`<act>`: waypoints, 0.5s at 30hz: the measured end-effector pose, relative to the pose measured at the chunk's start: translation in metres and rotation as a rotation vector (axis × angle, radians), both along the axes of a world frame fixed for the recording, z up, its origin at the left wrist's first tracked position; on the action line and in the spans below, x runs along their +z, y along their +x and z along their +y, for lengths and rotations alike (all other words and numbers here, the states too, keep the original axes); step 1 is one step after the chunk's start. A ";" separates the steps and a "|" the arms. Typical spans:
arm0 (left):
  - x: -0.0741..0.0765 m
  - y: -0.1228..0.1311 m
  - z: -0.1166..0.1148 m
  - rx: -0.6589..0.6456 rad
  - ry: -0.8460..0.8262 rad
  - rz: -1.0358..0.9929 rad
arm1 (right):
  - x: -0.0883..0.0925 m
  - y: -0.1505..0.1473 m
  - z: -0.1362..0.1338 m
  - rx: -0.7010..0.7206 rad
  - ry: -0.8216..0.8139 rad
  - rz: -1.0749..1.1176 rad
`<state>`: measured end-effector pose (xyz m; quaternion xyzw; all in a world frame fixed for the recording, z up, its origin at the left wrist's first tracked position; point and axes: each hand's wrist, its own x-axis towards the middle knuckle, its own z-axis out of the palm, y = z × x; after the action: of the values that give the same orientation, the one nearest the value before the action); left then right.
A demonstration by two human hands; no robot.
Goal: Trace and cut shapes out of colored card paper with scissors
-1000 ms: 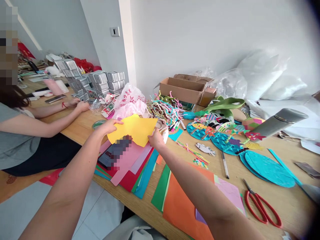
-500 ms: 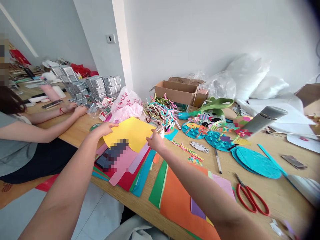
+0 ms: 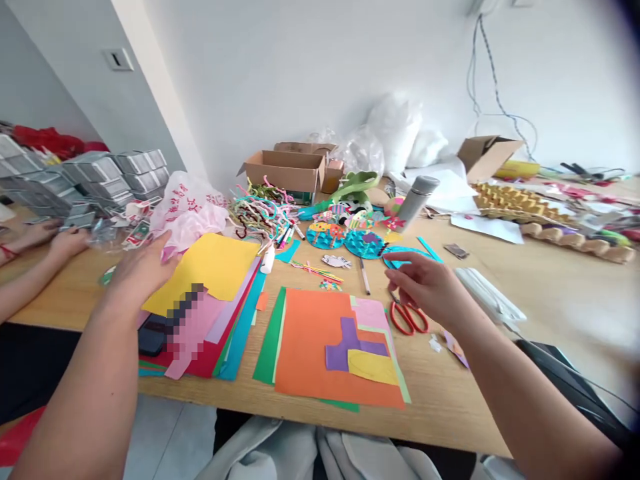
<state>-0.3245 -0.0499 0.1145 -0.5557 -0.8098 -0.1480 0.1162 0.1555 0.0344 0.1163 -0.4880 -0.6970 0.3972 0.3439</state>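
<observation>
My left hand (image 3: 143, 270) is at the left edge of a yellow sheet of paper (image 3: 220, 267), fingers stretched out; whether it touches the sheet I cannot tell. The yellow sheet lies on a stack of pink, lilac, red and blue paper, beside a dark phone (image 3: 153, 337). My right hand (image 3: 425, 283) hovers, empty, with bent fingers apart, over the red-handled scissors (image 3: 407, 317), whose blades it partly hides. Left of it, a second pile carries an orange sheet (image 3: 305, 340) with purple and yellow offcuts (image 3: 373, 367) on top.
Behind lie pipe cleaners (image 3: 265, 217), a cardboard box (image 3: 290, 167), blue discs with paper fish (image 3: 363, 245), a pen (image 3: 365, 277) and a grey flask (image 3: 419, 200). Stacked silvery packs (image 3: 95, 177) stand at left near another person's hands (image 3: 70, 243). Egg trays (image 3: 575, 240) sit at right.
The view has swung right. My right hand has let go of the yellow sheet and moved right, over the scissors. The sheet now rests on the left stack, and my left hand's fingers have straightened.
</observation>
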 end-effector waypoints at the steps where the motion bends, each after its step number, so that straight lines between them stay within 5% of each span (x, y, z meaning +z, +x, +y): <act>1: 0.002 0.024 0.001 0.010 -0.024 0.028 | -0.003 0.015 -0.007 -0.062 0.013 0.016; 4: -0.005 0.103 0.005 -0.222 0.024 -0.016 | -0.022 0.048 -0.030 -0.195 0.007 0.035; 9: -0.045 0.220 0.008 -0.729 0.018 -0.222 | -0.072 0.070 -0.058 -0.350 -0.024 -0.035; 15: -0.077 0.292 -0.016 -0.958 -0.060 -0.404 | -0.111 0.063 -0.091 -0.337 0.172 -0.246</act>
<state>-0.0323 -0.0658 0.0371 -0.8275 -0.4747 -0.2656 -0.1391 0.2190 -0.0568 0.0052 -0.6112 -0.6737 0.2108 0.3578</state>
